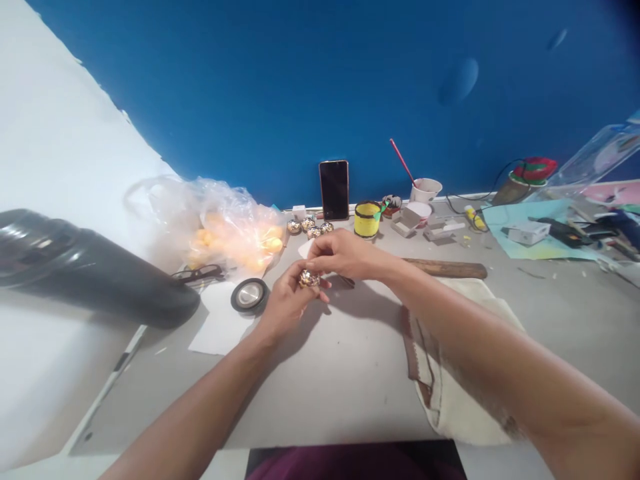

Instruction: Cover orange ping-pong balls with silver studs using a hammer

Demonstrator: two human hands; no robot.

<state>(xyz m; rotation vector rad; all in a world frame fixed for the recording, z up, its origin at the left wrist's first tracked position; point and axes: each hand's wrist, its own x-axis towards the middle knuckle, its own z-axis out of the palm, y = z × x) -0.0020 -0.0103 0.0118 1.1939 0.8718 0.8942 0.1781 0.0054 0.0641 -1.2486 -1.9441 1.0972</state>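
Over the middle of the table, my left hand (290,293) is closed around a shiny metallic ball (309,278) with a faceted, crinkled surface. My right hand (337,255) comes in from above, thumb and fingers pinched together at the ball's upper edge. Whatever those fingertips may hold is hidden. Just behind the hands sits a group of several similar shiny balls (313,232). A white scrap (305,249) shows beside the right fingers. Under the right wrist lies a dark, thin object (346,282), partly covered.
Left are a black bottle (100,267), a round lid (249,296) on white paper (215,327), and a plastic bag (225,227) with yellow contents. A phone (334,190) leans on the wall by a yellow pot (367,220). Cloth (460,387) and a wooden stick (445,268) lie right.
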